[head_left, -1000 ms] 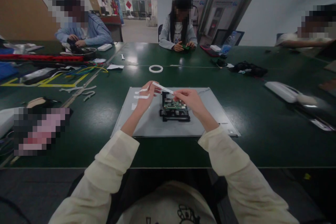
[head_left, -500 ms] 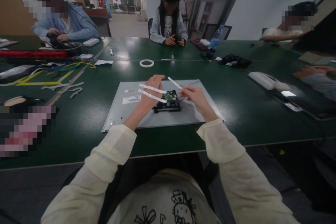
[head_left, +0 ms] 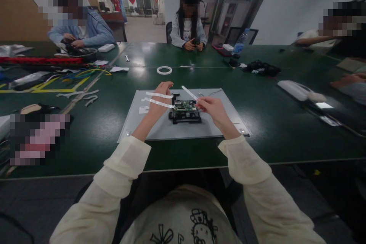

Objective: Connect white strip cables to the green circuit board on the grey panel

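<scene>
Two white tape strips (head_left: pixel 159 102) lie across the back of my left hand (head_left: pixel 158 107), whose fingers are loosely bent and apart, with nothing visible in them. It hovers just left of a green circuit board (head_left: pixel 183 106). Between thumb and fingertips, my right hand (head_left: pixel 213 109) pinches another white tape strip (head_left: pixel 188 92), its free end angled up to the left. Under the board is a black plastic frame (head_left: pixel 187 119), resting on a flat light-grey panel (head_left: pixel 154 131). My right fingers are at the board's right edge and partly hide it.
Beyond the panel lies a white tape roll (head_left: pixel 164 74) on the green table (head_left: pixel 183 160). A small wrench (head_left: pixel 127 58), loose white strips (head_left: pixel 90 101) and coloured wires are to the left. Black cables (head_left: pixel 261 68) and a water bottle (head_left: pixel 240 42) stand right. Several people sit around.
My left hand has moved left, off the circuit board, so more of the board and black frame shows. The right hand still pinches its strip. The view has shifted slightly left.
</scene>
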Available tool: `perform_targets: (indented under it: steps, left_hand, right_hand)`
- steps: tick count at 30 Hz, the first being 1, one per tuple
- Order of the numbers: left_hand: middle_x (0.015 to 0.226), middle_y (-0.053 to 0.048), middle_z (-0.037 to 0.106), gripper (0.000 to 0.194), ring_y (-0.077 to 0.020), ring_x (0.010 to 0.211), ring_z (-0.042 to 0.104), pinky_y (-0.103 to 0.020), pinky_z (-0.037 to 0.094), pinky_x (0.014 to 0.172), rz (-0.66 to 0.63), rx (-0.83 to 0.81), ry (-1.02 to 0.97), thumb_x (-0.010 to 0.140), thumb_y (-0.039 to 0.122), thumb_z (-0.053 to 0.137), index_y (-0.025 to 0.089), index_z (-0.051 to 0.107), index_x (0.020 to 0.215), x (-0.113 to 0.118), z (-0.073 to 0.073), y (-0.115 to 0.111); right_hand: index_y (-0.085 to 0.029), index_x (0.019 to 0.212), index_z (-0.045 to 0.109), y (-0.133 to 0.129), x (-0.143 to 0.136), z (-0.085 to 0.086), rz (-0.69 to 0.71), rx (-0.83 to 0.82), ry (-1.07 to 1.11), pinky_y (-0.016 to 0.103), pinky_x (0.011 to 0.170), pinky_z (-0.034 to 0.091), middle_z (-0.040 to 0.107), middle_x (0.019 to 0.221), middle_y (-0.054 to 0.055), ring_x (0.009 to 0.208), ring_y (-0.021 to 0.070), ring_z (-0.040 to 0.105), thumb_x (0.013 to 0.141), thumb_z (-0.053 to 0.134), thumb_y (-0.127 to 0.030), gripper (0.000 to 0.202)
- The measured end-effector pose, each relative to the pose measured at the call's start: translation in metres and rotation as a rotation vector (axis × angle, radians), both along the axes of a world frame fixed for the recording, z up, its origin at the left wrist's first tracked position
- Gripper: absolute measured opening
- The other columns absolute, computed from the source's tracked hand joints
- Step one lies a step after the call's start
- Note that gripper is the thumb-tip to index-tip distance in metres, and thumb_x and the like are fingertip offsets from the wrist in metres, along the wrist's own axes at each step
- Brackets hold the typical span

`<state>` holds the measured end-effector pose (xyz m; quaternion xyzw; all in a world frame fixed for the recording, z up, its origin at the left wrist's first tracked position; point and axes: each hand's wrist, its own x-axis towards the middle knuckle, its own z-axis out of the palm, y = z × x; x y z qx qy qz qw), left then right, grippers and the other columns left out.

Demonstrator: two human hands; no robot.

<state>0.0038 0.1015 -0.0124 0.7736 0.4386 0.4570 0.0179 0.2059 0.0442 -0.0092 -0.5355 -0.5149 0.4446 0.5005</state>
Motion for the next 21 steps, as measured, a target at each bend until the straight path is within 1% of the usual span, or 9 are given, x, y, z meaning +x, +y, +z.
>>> perform_targets:
  steps: [2,5,8,12,15,19,21]
  left_hand:
    - [0.097,-0.006,0.061,0.028,-0.0166,0.094,0.058,-0.032,0.046,0.088,0.013,-0.015,-0.016,0.080,0.005,0.038,0.016,0.056,0.098,-0.007,0.001,0.001]
    - [0.096,-0.006,0.062,0.026,-0.0170,0.093,0.058,-0.032,0.047,0.086,0.005,-0.045,-0.007,0.082,0.008,0.037,0.016,0.056,0.098,-0.018,0.001,-0.003]
    - [0.097,-0.006,0.062,0.025,-0.0180,0.095,0.057,-0.033,0.047,0.085,-0.020,-0.062,0.054,0.082,0.010,0.038,0.016,0.057,0.098,-0.029,-0.001,-0.013]
    - [0.100,-0.007,0.061,0.027,-0.0188,0.096,0.057,-0.035,0.046,0.088,-0.057,-0.070,0.138,0.083,0.011,0.038,0.015,0.056,0.101,-0.043,-0.010,-0.032]
    - [0.101,-0.007,0.060,0.027,-0.0192,0.097,0.057,-0.035,0.045,0.089,-0.114,-0.114,0.221,0.082,0.012,0.039,0.015,0.056,0.103,-0.047,-0.018,-0.046]
    - [0.109,-0.008,0.058,0.026,-0.0208,0.103,0.055,-0.038,0.044,0.092,-0.221,-0.140,0.320,0.083,0.019,0.046,0.018,0.054,0.108,-0.043,-0.028,-0.056]
    - [0.111,-0.010,0.058,0.028,-0.0220,0.104,0.055,-0.039,0.044,0.092,-0.242,-0.140,0.362,0.083,0.023,0.049,0.017,0.054,0.110,-0.040,-0.032,-0.058]
  right_hand:
    - [-0.012,0.082,0.066,-0.007,-0.014,-0.001,0.054,-0.012,-0.012,0.018,0.051,0.046,0.067,0.071,0.005,0.058,0.0096,0.060,0.072,0.065,-0.033,0.023]
    - [-0.012,0.082,0.065,-0.017,-0.033,-0.005,0.134,-0.019,-0.094,0.017,0.050,0.047,0.067,0.068,0.005,0.055,0.0093,0.060,0.077,0.059,-0.027,0.017]
    - [-0.012,0.083,0.064,-0.022,-0.042,-0.011,0.154,0.035,-0.215,0.017,0.049,0.047,0.067,0.069,0.004,0.055,0.0098,0.062,0.081,0.053,-0.024,0.017]
    - [-0.015,0.085,0.065,-0.028,-0.044,-0.011,0.138,0.167,-0.386,0.019,0.052,0.048,0.067,0.072,0.003,0.059,0.0117,0.064,0.082,0.052,-0.025,0.016]
    - [-0.018,0.085,0.065,-0.035,-0.043,-0.010,0.139,0.226,-0.457,0.021,0.058,0.050,0.067,0.073,0.002,0.062,0.0122,0.064,0.082,0.052,-0.025,0.016]
    - [-0.017,0.086,0.063,-0.041,-0.042,-0.017,0.217,0.172,-0.455,0.020,0.053,0.049,0.065,0.070,0.001,0.058,0.0116,0.063,0.082,0.050,-0.024,0.016]
    - [-0.016,0.087,0.062,-0.040,-0.041,-0.023,0.226,0.145,-0.427,0.019,0.052,0.049,0.064,0.069,0.001,0.056,0.0108,0.062,0.082,0.049,-0.024,0.016]
